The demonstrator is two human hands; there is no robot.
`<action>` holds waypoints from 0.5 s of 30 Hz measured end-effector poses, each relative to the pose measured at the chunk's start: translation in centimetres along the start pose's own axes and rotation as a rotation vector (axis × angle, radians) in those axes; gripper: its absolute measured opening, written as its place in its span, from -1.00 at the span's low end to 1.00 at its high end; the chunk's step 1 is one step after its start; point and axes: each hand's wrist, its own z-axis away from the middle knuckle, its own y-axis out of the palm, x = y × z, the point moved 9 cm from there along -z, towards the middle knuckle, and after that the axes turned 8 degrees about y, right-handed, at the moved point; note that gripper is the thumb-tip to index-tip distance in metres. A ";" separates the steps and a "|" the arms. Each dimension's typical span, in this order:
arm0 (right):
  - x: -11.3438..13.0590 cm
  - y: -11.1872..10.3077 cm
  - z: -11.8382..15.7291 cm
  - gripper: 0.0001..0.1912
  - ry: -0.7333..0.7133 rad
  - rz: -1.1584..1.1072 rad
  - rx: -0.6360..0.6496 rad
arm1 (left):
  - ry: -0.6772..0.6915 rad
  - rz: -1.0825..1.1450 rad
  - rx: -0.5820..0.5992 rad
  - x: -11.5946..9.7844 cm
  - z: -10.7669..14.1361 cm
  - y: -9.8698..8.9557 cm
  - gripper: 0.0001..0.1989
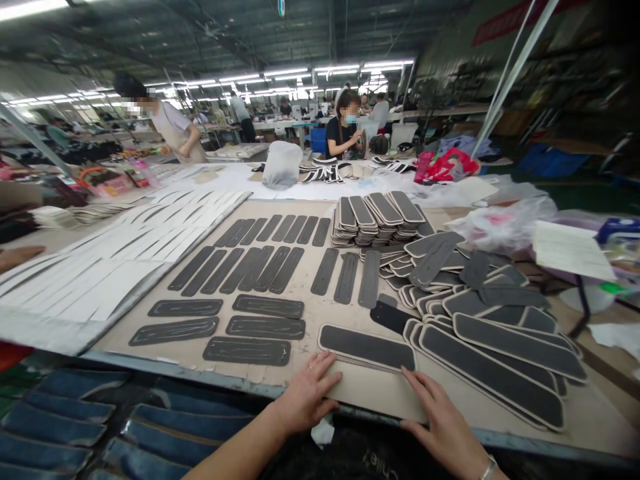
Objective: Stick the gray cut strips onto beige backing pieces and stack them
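Observation:
A dark rounded-end panel with a pale border (367, 345) lies on similar pieces near the table's front edge. A plain beige strip (377, 387) lies just in front of it, between my hands. My left hand (307, 393) rests at the left end of the strip, fingers spread, fingertips by the panel's lower edge. My right hand (443, 417) is at the other end, fingers stretched out and thumb apart, a fingertip at the panel's right corner. Whether either hand grips the strip's underside is hidden. Several dark strips with shiny lines (247, 350) lie to the left.
Bordered panels lie in a loose heap (490, 347) to the right and a neat stack (373, 220) behind. White sheets (125, 267) cover the left side. A plastic bag (283, 163) stands at the back. Co-workers (345, 127) are across the table.

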 end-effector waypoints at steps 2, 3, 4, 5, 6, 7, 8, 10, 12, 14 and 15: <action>-0.2 0.0 0.0 -0.21 -0.005 -0.007 -0.003 | 0.009 -0.005 -0.007 -0.3 -0.1 -0.4 -0.46; -0.2 -0.1 0.1 -0.21 -0.011 -0.008 -0.006 | 0.014 -0.009 -0.016 -0.3 -0.3 -0.9 -0.45; -0.2 -0.3 0.2 -0.21 -0.018 -0.006 -0.010 | 0.018 -0.014 -0.035 -0.3 -0.6 -1.5 -0.46; -0.2 -0.5 0.3 -0.21 -0.023 -0.002 -0.020 | 0.020 -0.018 -0.062 -0.2 -1.1 -2.2 -0.50; -0.2 -0.8 0.4 -0.22 -0.026 0.002 -0.043 | 0.018 -0.024 -0.095 0.1 -1.8 -3.1 -0.57; -0.2 -1.2 0.6 -0.23 -0.027 0.004 -0.079 | 0.010 -0.035 -0.128 0.6 -2.8 -4.0 -0.65; -0.3 -1.7 0.9 -0.25 -0.026 0.005 -0.126 | 0.001 -0.054 -0.156 1.2 -4.0 -4.8 -0.71; -0.6 -2.6 1.5 -0.31 -0.021 -0.001 -0.230 | -0.008 -0.122 -0.173 2.4 -7.2 -5.9 -0.74; -0.9 -3.1 2.2 -0.34 -0.039 -0.009 -0.313 | 0.007 -0.221 -0.113 3.5 -11.0 -5.8 -0.74; -0.9 -3.1 3.1 -0.35 -0.078 -0.005 -0.354 | 0.029 -0.313 -0.014 4.5 -14.6 -4.9 -0.75; -1.0 -2.9 3.5 -0.34 -0.100 0.002 -0.360 | 0.037 -0.345 0.031 5.0 -16.2 -4.3 -0.76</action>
